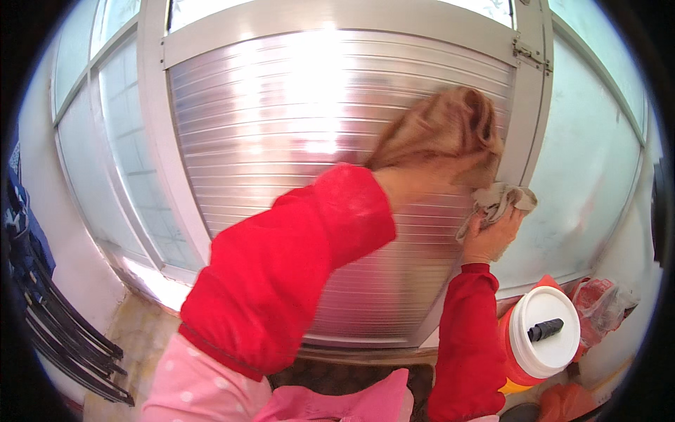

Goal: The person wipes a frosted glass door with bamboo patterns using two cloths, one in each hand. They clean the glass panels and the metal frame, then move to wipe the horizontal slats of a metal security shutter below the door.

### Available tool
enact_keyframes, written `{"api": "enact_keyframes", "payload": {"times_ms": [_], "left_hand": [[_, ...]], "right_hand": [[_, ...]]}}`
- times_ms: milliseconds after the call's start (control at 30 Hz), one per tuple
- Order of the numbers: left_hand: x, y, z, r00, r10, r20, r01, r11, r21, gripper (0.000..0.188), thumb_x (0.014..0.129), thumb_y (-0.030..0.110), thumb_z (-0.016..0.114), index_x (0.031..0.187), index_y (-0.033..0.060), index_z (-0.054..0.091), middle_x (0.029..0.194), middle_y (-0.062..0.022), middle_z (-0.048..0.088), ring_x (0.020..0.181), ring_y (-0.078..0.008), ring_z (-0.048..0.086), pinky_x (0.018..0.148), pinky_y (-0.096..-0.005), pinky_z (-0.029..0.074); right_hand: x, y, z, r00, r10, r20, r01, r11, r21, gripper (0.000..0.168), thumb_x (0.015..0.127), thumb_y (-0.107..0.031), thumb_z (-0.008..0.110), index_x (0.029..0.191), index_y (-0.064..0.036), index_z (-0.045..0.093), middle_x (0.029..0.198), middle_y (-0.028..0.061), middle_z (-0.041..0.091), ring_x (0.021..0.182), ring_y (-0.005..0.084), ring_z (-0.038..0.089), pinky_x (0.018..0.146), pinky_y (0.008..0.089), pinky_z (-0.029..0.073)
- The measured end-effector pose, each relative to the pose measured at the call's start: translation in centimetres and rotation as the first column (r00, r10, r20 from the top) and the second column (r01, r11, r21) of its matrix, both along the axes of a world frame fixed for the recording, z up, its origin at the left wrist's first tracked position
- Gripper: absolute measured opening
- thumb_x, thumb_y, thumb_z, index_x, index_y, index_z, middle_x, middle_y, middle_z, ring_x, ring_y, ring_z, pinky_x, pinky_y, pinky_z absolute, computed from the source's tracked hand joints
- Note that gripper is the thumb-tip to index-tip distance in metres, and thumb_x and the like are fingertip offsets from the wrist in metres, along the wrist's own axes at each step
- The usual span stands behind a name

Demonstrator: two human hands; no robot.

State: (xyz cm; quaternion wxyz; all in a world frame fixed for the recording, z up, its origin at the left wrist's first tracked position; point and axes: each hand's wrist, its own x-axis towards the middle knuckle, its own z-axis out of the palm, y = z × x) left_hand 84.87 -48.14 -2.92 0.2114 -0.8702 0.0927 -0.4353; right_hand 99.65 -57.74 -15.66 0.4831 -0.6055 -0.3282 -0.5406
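A brown cloth (443, 132) is bunched over my left hand (422, 184), whose fingers it hides. It lies against the ribbed metal panel (263, 184) of a door, at the panel's right side. Just below and to the right, my right hand (493, 235) grips a crumpled grey-beige cloth (501, 203) at the door's right frame. Red sleeves cover both my forearms.
A white-lidded bucket (564, 348) with a black object (546, 329) on top stands at lower right, beside a red plastic bag (598, 311). A metal latch (527, 55) is at upper right. Black folded frames (68, 337) lean at left. A dark mat (343, 374) lies below the door.
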Motion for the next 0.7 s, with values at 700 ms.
{"api": "enact_keyframes", "payload": {"times_ms": [700], "left_hand": [[-30.5,13.1,-4.8,0.638,0.7,-0.321,-0.761,0.636,-0.128,0.082,0.075,0.033,0.072,0.145,0.0322,0.03,0.147,-0.0171,0.027,0.138,-0.0425,0.02,0.11,-0.054,0.026]], "right_hand": [[1.6,1.2,-1.7,1.0,0.007,0.026,-0.009,0.997,0.073,0.066,0.074,-0.025,0.06,0.132,0.002,0.043,0.138,0.0266,0.039,0.128,0.045,0.035,0.106,0.0486,0.028]]}}
